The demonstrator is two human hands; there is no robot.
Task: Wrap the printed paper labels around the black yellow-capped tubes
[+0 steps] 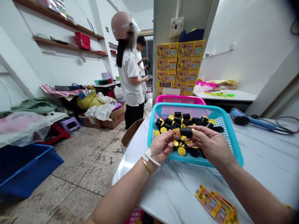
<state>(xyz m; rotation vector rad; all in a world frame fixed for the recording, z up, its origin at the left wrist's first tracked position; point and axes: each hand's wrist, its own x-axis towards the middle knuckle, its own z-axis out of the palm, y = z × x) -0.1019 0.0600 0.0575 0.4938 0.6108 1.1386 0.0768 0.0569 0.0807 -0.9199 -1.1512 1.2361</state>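
Observation:
Over a blue plastic basket [234, 141], my left hand [161, 145] pinches a small yellow printed sleeve [176, 134]. My right hand [213, 144] grips a short black cylinder [186, 133] by its right end. The sleeve and the cylinder meet end to end; how far one goes into the other I cannot tell. Several similar black cylinders with yellow caps [181, 151] lie jumbled in the basket beneath. On the table, below my right forearm, rests a fanned stack of flat yellow printed sleeves [213, 203].
Behind the basket is a pink basket [179, 99], with stacked yellow boxes [189, 63] beyond. A blue heat-gun-like tool [252, 121] with a cord lies at right on the marbled table [173, 193]. Two people [132, 74] stand at the back. A blue bin [25, 168] sits at left.

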